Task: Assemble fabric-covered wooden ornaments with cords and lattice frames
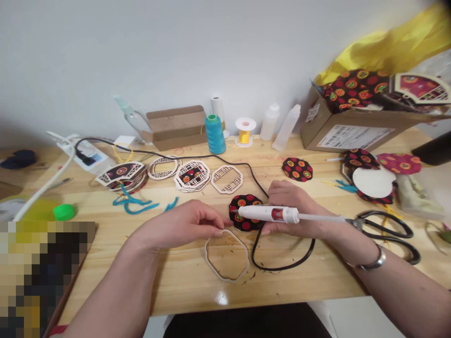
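My right hand (291, 199) is closed around a white hot glue gun (268, 214) with a translucent glue stick coming out of its back end. The gun's nozzle points left, over a round black fabric piece (243, 201) with red and orange flowers. My left hand (192, 220) pinches the top edge of a thin scalloped wooden frame (247, 263) near the table's front. The left fingertips also reach close to the fabric piece; whether they touch it I cannot tell. A black cord (282, 268) loops below the gun.
Openwork wooden pieces (227, 179) lie behind my hands. Black-handled scissors (385, 225) are at right, near a cardboard box (352, 131) of fabric pieces. Teal thread (214, 134), a yellow spool (244, 134) and plastic bottles (286, 129) line the wall. A power strip (89, 157) stands left.
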`<state>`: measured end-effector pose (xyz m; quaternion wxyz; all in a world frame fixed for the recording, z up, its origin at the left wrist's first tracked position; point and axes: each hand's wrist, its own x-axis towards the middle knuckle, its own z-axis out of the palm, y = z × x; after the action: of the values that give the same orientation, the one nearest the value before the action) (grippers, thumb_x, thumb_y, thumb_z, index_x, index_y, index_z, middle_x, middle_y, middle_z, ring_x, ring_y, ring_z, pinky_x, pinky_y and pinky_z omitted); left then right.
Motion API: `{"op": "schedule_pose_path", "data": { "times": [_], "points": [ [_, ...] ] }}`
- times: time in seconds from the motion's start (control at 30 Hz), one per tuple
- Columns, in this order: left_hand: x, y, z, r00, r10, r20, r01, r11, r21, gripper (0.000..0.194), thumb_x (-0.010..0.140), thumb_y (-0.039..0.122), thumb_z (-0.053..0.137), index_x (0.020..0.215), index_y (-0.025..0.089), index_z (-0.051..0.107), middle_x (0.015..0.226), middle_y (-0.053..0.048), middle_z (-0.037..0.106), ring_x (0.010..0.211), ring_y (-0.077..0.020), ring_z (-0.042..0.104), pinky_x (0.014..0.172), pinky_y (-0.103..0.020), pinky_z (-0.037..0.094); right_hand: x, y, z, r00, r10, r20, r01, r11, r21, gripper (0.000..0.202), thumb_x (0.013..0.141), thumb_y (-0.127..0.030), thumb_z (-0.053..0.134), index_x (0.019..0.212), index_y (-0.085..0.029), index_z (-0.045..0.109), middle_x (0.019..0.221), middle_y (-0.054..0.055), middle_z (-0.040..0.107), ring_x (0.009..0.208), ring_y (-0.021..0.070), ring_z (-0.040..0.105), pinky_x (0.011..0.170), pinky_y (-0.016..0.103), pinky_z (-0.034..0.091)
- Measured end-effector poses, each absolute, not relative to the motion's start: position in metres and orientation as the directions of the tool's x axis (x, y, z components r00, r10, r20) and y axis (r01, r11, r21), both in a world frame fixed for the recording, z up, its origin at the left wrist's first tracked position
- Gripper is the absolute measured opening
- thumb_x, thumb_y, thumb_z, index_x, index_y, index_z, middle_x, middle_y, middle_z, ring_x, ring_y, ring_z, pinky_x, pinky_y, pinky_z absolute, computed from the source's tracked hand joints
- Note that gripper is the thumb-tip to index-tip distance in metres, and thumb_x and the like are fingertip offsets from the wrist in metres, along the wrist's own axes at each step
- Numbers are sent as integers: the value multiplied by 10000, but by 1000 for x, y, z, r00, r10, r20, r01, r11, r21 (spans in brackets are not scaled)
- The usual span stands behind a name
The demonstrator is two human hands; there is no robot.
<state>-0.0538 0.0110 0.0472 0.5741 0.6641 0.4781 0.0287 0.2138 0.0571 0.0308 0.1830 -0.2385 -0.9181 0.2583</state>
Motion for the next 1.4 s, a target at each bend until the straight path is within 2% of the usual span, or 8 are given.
{"op": "schedule_pose_path", "data": {
  "times": [0.2, 0.4, 0.67, 0.9, 1.13, 1.23, 1.4],
  "points": [
    [-53, 12, 48, 532, 667, -521, 628, 101, 771, 226, 796, 378, 564, 860, 232, 724, 932, 15, 718, 912, -182, 628, 788, -229, 446, 209, 55, 30, -830, 525, 187, 371, 772, -517, 537, 754, -667, 556, 565, -169, 492, 548, -6, 461, 596, 134, 392, 596, 285, 276],
    [-54, 11, 46, 538, 671, -510, 617, 99, 781, 220, 786, 387, 568, 828, 226, 712, 886, 14, 714, 867, -173, 626, 763, -223, 438, 209, 57, 29, -824, 541, 169, 393, 761, -517, 503, 733, -620, 624, 558, -167, 495, 546, -9, 475, 603, 133, 408, 602, 281, 278],
    [-54, 11, 46, 546, 667, -507, 596, 115, 795, 230, 780, 402, 577, 823, 218, 708, 972, 5, 718, 935, -179, 621, 799, -224, 442, 210, 63, 21, -777, 579, 248, 401, 758, -514, 467, 735, -600, 636, 602, -162, 546, 559, -15, 492, 573, 117, 406, 593, 274, 284],
    [-54, 11, 48, 539, 660, -524, 591, 147, 793, 232, 803, 387, 573, 885, 227, 718, 1084, 3, 702, 1014, -202, 614, 842, -249, 441, 212, 65, 20, -759, 596, 261, 431, 761, -485, 471, 756, -590, 624, 580, -164, 526, 546, -16, 464, 566, 118, 402, 588, 280, 284],
    [-53, 11, 48, 536, 662, -524, 589, 151, 794, 215, 804, 365, 578, 886, 228, 723, 1099, 2, 703, 1046, -200, 613, 849, -245, 439, 217, 66, 23, -744, 621, 245, 461, 743, -484, 449, 776, -562, 623, 587, -166, 526, 557, -10, 474, 571, 122, 409, 583, 278, 290],
    [-53, 11, 48, 540, 662, -520, 587, 146, 796, 202, 806, 355, 579, 866, 225, 723, 1114, 0, 699, 1046, -196, 616, 861, -251, 439, 224, 69, 27, -726, 638, 256, 511, 750, -419, 446, 788, -547, 620, 571, -177, 498, 558, -6, 472, 570, 128, 400, 588, 290, 289],
    [-52, 11, 50, 543, 663, -515, 573, 156, 805, 178, 808, 327, 589, 852, 221, 725, 1118, -3, 700, 1052, -190, 618, 882, -257, 442, 250, 80, 36, -652, 679, 338, 640, 732, -236, 424, 829, -517, 579, 573, -203, 454, 556, 18, 481, 563, 152, 392, 590, 320, 274]
  ]
}}
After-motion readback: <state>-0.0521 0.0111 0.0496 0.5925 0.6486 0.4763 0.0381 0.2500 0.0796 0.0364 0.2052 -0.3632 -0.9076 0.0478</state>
